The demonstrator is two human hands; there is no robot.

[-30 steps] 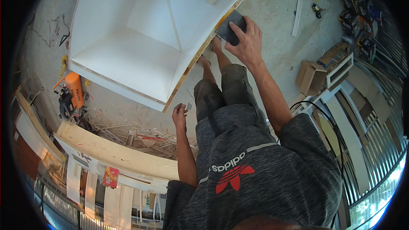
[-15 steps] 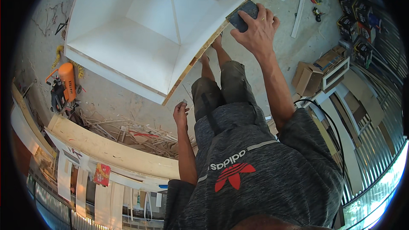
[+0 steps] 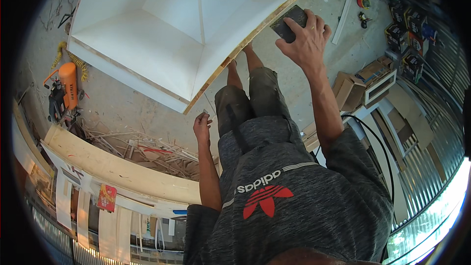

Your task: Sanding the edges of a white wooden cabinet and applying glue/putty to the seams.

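Observation:
My right hand (image 3: 308,41) is closed around a dark, flat rectangular block that looks like a sanding block (image 3: 290,23), thumb and fingers on its sides. The block is right beside the bare wooden edge (image 3: 240,46) of a large white box-like cabinet (image 3: 147,34); whether it touches the edge I cannot tell. My left hand (image 3: 201,126) hangs lower, near the cabinet's near corner and my left leg. A small greyish piece (image 3: 205,112), too small to name, is pinched between its fingertips.
An orange compressor (image 3: 68,86) with a yellow coiled hose stands at the left. Wood offcuts (image 3: 152,149) lie heaped beside a long cream panel (image 3: 117,169). Cardboard boxes (image 3: 349,92) and leaning boards are at the right. A white strip (image 3: 342,17) and tools lie on the floor far right.
My right hand has moved the block a little to the right, off the cabinet's edge line. The whole view has shifted slightly. My left hand keeps its pinch.

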